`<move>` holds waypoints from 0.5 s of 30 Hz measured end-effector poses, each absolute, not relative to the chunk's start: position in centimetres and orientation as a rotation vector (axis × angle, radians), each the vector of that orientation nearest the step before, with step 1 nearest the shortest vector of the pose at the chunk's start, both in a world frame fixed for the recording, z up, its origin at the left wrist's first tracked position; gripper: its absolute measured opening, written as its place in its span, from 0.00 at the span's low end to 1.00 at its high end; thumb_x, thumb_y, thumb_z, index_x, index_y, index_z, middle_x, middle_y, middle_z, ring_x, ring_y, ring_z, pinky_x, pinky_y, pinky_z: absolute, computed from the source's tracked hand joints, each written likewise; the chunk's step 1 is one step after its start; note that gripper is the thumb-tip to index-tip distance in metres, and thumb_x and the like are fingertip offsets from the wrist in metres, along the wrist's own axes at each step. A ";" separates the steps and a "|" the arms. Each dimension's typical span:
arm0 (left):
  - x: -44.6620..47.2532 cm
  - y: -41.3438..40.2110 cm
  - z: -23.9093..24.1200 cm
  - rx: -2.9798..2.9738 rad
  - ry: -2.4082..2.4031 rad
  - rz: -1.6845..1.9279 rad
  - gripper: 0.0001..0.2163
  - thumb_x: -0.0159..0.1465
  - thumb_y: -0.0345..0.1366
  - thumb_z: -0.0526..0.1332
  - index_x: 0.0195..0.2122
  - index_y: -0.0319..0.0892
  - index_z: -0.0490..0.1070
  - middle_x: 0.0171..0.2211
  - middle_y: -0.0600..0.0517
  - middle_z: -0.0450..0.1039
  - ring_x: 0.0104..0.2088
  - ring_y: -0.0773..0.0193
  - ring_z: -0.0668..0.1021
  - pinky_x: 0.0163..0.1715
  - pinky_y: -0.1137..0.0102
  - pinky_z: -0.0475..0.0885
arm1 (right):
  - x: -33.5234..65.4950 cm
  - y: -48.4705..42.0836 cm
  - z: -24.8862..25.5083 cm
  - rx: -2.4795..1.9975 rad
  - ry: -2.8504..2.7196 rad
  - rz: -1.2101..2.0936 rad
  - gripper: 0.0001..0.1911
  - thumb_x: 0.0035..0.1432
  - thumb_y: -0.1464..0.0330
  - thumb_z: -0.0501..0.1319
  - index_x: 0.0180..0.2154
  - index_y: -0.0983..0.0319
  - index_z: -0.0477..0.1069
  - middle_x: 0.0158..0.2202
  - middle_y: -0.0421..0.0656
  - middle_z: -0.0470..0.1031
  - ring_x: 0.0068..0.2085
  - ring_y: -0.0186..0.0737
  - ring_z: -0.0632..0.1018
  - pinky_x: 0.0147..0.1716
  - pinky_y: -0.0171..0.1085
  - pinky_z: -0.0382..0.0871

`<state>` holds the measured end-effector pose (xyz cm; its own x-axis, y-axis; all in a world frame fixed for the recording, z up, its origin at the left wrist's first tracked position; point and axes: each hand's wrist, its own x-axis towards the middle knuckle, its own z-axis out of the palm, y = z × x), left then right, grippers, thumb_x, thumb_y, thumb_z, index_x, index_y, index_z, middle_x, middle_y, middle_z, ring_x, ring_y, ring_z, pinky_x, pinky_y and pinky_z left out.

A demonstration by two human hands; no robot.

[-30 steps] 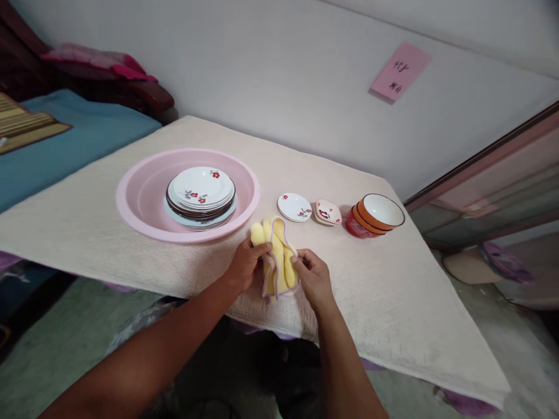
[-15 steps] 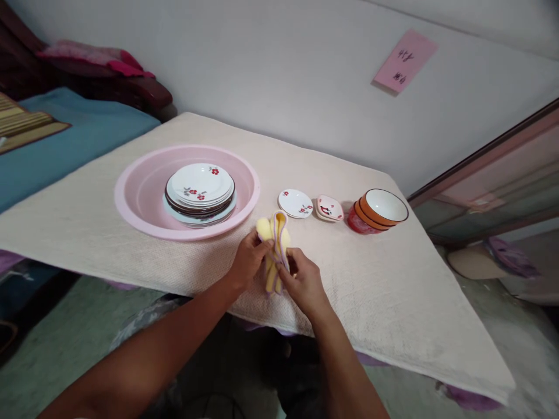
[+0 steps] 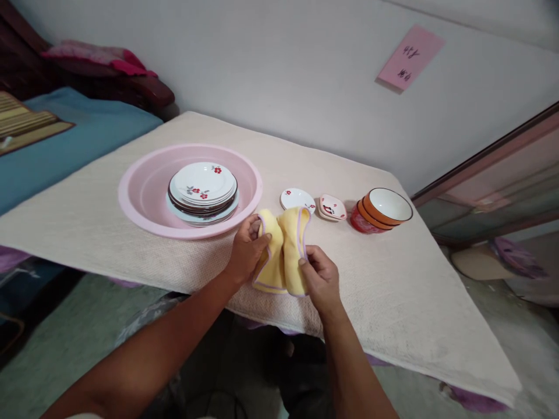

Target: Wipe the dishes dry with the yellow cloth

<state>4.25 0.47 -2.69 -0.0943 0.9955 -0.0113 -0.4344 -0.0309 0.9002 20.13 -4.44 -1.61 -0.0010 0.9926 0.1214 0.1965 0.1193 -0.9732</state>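
At the upper left of the frame there was a dark wooden sofa with a pink cushion point(image 3: 100, 55), and below it lay a blue blanket point(image 3: 82, 134) with a striped mat point(image 3: 26, 122) on it. A cream cloth point(image 3: 384, 279) covered the table in the middle of the frame. On this cloth, left of centre, stood a pink plastic basin point(image 3: 127, 192), and inside it was a stack of white plates with red flowers point(image 3: 202, 183).

Just right of the basin, the left hand point(image 3: 247, 250) was clenched on the left part of a yellow towel point(image 3: 283, 253) with a purple edge, and its fingers point(image 3: 253, 230) were curled around the fold. The right hand point(image 3: 321, 276) pinched the lower right part of the towel between thumb and fingers. The towel hung between the two hands, over the front part of the table. I could not tell if its lower edge touched the cloth. Its top edge was just in front of a small flowered saucer point(image 3: 293, 198).

To the right stood a small square dish point(image 3: 332, 208), then stacked orange bowls point(image 3: 386, 206). A pink note point(image 3: 410, 58) was on the wall at the upper right, and a glass panel point(image 3: 489, 174) leaned at the right edge.
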 end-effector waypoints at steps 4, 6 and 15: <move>4.1 0.3 -2.2 0.782 0.868 1.326 0.15 0.52 0.34 0.64 0.41 0.40 0.68 0.36 0.50 0.74 0.34 0.64 0.76 0.36 0.71 0.71 | 19.9 -4.3 -2.0 -1.277 -1.407 1.027 0.05 0.55 0.66 0.56 0.34 0.59 0.68 0.27 0.37 0.67 0.28 0.34 0.66 0.28 0.33 0.61; 4.0 0.1 -2.0 0.736 0.799 1.198 0.10 0.54 0.37 0.63 0.36 0.39 0.70 0.32 0.52 0.73 0.30 0.66 0.75 0.33 0.71 0.71 | 19.7 -4.0 -2.3 -1.293 -1.388 1.067 0.05 0.54 0.66 0.56 0.32 0.60 0.67 0.26 0.36 0.65 0.27 0.34 0.65 0.27 0.33 0.59; 3.6 0.0 -2.2 0.839 0.864 1.113 0.07 0.52 0.34 0.63 0.31 0.40 0.67 0.26 0.57 0.68 0.26 0.71 0.71 0.29 0.74 0.68 | 18.7 -3.7 -2.8 -1.422 -1.471 0.904 0.07 0.52 0.65 0.59 0.29 0.60 0.61 0.25 0.34 0.59 0.27 0.32 0.61 0.27 0.33 0.56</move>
<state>3.59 0.04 -2.21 0.2109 0.9652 -0.1545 -0.3891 0.2279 0.8926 18.70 -3.68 -2.76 0.0365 0.9942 0.1016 0.3587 0.0819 -0.9298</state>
